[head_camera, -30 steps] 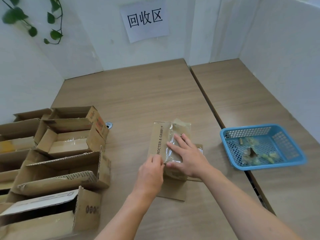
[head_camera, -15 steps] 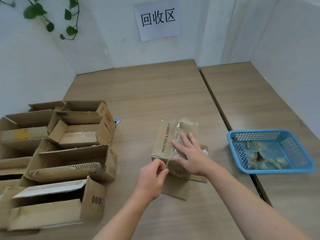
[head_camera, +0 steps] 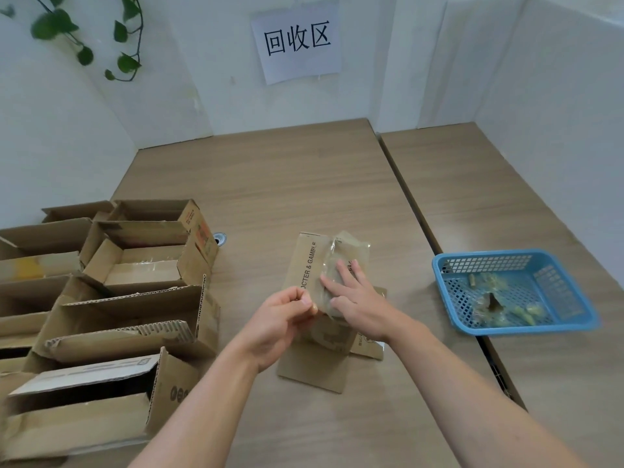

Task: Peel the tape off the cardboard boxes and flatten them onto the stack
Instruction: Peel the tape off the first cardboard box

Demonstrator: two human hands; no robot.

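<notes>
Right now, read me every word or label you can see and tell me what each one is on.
"回收区": paper sign on the wall.
"OCTER & GAMBLE": middle box; its first letters are hidden behind the left hand.
Red print on an open box: blurred.
Print on the flap and round marks on the front box: too small to read.
</notes>
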